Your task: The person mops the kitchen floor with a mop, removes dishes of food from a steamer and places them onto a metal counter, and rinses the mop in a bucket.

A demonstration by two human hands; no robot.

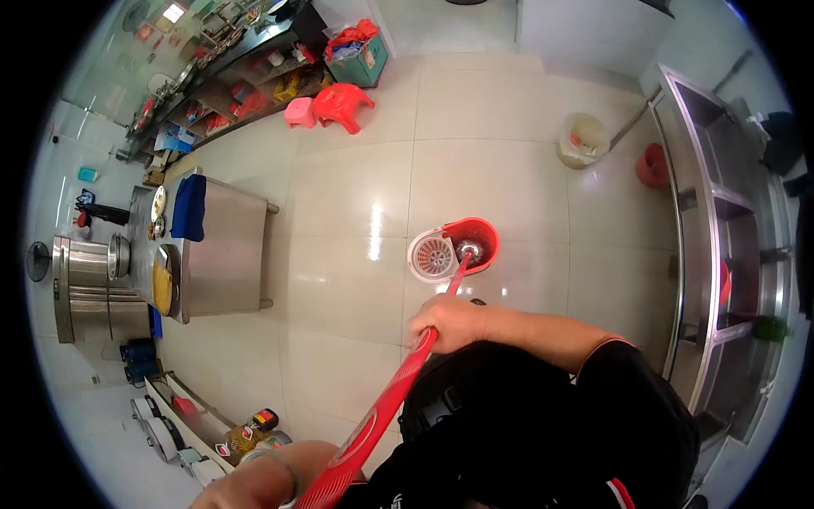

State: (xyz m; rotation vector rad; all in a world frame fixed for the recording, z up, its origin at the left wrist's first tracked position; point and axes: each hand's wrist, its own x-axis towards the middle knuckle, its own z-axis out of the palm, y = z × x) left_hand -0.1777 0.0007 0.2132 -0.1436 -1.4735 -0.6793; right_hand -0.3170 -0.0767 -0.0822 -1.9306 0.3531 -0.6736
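Note:
My right hand [448,323] is wrapped round the red shaft of a mop [386,403], with the forearm reaching in from the right. The mop slants down into the red half of a mop bucket [495,246], where its metallic-looking lower end sits. A pale wringer basket [434,256] forms the left half of that bucket. At the bottom edge, my left hand [242,490] is partly cut off, with a band at its wrist. It lies left of the upper shaft; its fingers are hidden, so its grip cannot be made out.
A steel table [225,254] stands left, with a blue cloth [189,208] over its edge. Red stools [342,106] are by the shelves at upper left. A pale bucket [583,141] and a red bucket [652,165] stand near steel sinks [733,254] at right. Bottles [246,437] are at lower left.

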